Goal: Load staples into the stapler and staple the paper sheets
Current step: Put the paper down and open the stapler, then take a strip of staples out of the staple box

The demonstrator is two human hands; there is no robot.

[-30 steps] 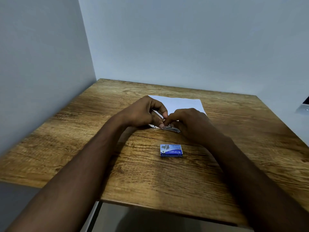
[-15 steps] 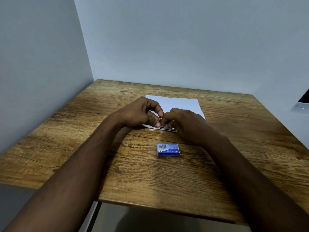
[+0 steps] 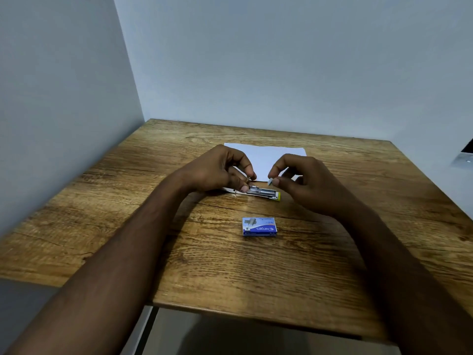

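Observation:
A small metal stapler [image 3: 263,193] with a yellow-green tip lies on the wooden table [image 3: 256,272], just in front of the white paper sheets [image 3: 263,156]. My left hand [image 3: 217,170] pinches the stapler's left end, a small metal part held between thumb and forefinger. My right hand [image 3: 304,180] hovers a little right of and above the stapler, thumb and forefinger pinched on a short strip of staples [image 3: 270,181]. A blue staple box [image 3: 259,226] lies closed on the table nearer to me.
Grey walls close off the table at the left and back. A white object [image 3: 464,158] pokes in at the right edge. The table's near edge runs below my forearms.
My hands have come apart. The right hand lifted off the stapler and drew to the right with a strip of staples, uncovering the stapler's metal body and yellow-green tip.

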